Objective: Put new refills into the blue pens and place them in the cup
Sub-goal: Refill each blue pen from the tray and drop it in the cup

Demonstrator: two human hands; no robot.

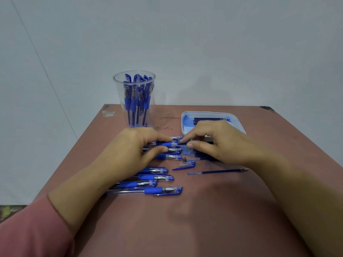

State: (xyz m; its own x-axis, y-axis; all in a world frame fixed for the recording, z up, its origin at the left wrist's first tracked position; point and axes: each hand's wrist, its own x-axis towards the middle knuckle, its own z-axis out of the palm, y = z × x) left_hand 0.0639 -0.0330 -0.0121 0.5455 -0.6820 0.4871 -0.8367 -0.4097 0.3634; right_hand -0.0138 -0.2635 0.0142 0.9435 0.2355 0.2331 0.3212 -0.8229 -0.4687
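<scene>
My left hand [130,145] lies over the far rows of blue pens; its fingers [161,139] curl round one pen [166,144] at the blue grip, forefinger on top and thumb just below; the pen lies low over the tabletop [204,219], its front end pointing right. My right hand [220,143] meets it there; its fingers [196,145] pinch a thin dark refill [181,143] between forefinger and thumb, right at the pen's front end; whether the refill is already partly inside the barrel I cannot tell.

Under my right hand lies a loose pile of refills [196,153]; nearer me, one single refill [219,171] lies apart, with a blue cap [185,165] and a small metal tip [184,160] just beside each other to its left. More capped pens [161,191] lie in rows near my left wrist.

The clear cup [119,101] stands upright at the far left of the tabletop, with blue pens [138,97] in it, caps up. The white tray [238,123] sits at the far right behind my right hand; dark refills lie in it, and blue ink smears its floor. A pink sleeve [27,229] covers my left forearm.
</scene>
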